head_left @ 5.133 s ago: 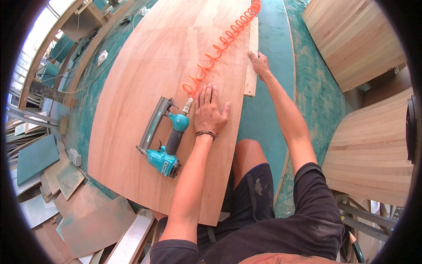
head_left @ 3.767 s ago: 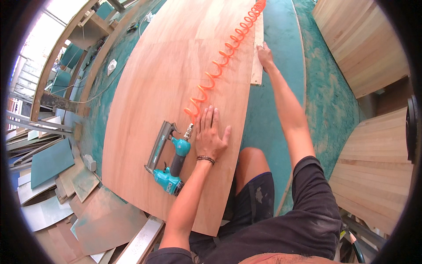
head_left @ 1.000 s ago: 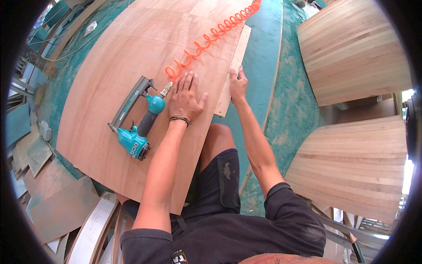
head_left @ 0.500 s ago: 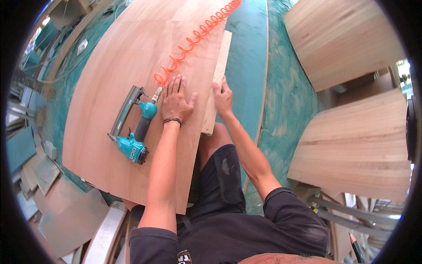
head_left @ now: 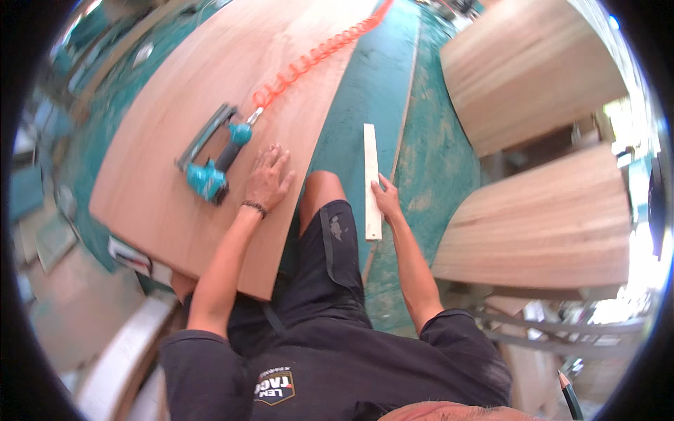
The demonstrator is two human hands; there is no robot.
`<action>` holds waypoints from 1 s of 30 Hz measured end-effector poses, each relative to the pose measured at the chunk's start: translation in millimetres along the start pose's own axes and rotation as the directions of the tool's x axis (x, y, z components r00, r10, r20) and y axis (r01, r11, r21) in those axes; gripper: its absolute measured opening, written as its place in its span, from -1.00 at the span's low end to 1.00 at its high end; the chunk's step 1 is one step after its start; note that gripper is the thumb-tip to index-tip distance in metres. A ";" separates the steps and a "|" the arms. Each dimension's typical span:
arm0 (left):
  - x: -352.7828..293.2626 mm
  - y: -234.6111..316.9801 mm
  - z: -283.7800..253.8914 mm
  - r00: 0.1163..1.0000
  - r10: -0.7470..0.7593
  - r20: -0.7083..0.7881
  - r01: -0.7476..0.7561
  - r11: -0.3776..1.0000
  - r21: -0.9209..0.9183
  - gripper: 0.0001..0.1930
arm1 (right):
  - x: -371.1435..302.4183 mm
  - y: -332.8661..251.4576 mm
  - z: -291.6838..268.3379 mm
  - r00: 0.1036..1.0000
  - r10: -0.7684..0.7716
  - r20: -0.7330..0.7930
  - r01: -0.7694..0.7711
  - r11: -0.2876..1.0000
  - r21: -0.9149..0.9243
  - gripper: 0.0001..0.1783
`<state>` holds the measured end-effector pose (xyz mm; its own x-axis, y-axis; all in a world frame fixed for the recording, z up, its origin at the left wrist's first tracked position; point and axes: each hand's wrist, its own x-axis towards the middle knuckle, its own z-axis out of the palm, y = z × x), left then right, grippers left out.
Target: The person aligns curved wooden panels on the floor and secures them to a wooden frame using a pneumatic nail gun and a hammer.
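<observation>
The right hand (head_left: pixel 385 198) lies on a long, thin, pale strip of wood (head_left: pixel 371 179). The fingers are bent over the strip's right edge near its lower end, but I cannot tell if they squeeze it or only press on it. The strip rests on the green work surface (head_left: pixel 365 91), just to the right of the person's bare knee (head_left: pixel 323 188).

The left hand (head_left: pixel 267 179) is flat and open, fingers spread, palm down on a big curved sheet of light brown plywood (head_left: pixel 210 105). It holds nothing. A dark band sits on that wrist.

Just beside the left hand, on the sheet, lies a teal and grey nail gun (head_left: pixel 210 158). The hand does not touch it. A bright orange curly air hose (head_left: pixel 316 52) runs from the gun up across the sheet and is cut off at the top edge.

To the right are stacks of pale wooden boards (head_left: pixel 540 217), bent by the round lens. The left side is blurry, with scraps of board (head_left: pixel 42 231) that are hard to make out. The person wears dark shorts (head_left: pixel 323 274) and a dark shirt (head_left: pixel 337 365).
</observation>
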<state>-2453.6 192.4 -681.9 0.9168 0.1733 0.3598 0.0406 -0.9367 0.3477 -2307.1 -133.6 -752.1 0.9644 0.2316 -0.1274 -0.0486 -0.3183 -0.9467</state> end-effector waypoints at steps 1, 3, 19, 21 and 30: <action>-28.6 9.3 -11.6 1.000 0.001 0.015 0.000 0.999 -0.051 -0.47 | -9.4 8.6 -16.7 0.996 0.077 0.049 -0.075 0.996 -0.038 -0.35; -82.8 32.7 -43.9 0.998 0.019 0.056 -0.009 0.983 -0.181 -0.49 | -29.8 44.1 -53.9 0.974 0.207 0.088 -0.193 0.969 -0.152 -0.30; -246.7 -65.0 -122.6 0.990 -0.089 -0.107 0.101 0.989 0.112 -0.41 | -30.4 -183.5 159.0 0.365 -0.740 0.565 0.913 0.166 -0.371 -0.35; -240.3 -70.1 -124.2 0.998 -0.038 -0.054 0.044 0.992 0.114 -0.36 | -38.8 -209.6 202.9 0.201 -0.678 0.707 0.969 0.031 -0.245 -0.29; -245.6 -177.6 -130.2 0.977 0.134 -0.164 -0.100 0.975 0.201 -0.25 | 11.0 -179.9 287.7 -0.063 -0.682 0.729 0.984 -0.165 -0.069 -0.02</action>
<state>-2737.7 355.8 -719.3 0.8363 0.0937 0.5401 0.0276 -0.9912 0.1292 -2362.5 190.7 -668.3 -0.2167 0.8725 0.4379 0.9749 0.2165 0.0510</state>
